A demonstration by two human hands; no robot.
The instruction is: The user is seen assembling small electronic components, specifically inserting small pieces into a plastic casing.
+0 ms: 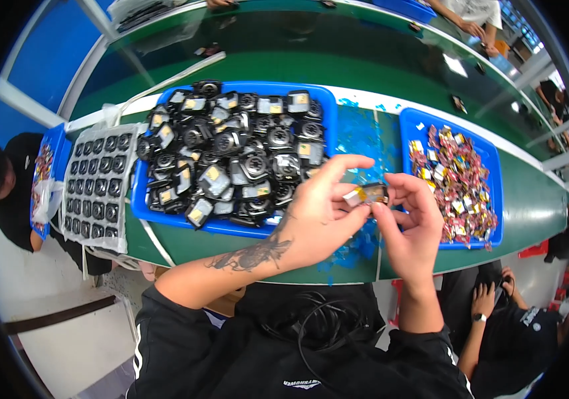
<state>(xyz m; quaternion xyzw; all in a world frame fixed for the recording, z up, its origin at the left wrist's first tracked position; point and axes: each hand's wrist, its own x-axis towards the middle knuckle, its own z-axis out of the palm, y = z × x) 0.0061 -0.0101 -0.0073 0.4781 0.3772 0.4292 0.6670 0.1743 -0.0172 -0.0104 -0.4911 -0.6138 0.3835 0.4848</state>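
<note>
Between both hands, above the green worktop, is a small dark housing [379, 193] with a silver-and-yellow flat piece on it. My left hand [324, 213] pinches its left side between thumb and fingers. At the right end, my right hand [412, 223] grips it with thumb and index finger, the other fingers curled. To the left, a blue tray [231, 229] is heaped with black housings [226, 141] with round dials, some showing silver-and-yellow faces. On the right stands a blue bin [497, 179] full of small silver-and-yellow pieces with reddish wires [460, 176].
Blue film scraps [364, 136] litter the worktop between the containers. At left, a white moulded tray [96, 183] holds rows of black round parts. Beyond a pale rail runs a green conveyor belt [278, 56] with scattered parts. Co-workers sit on both sides; black cables [311, 326] lie against my front.
</note>
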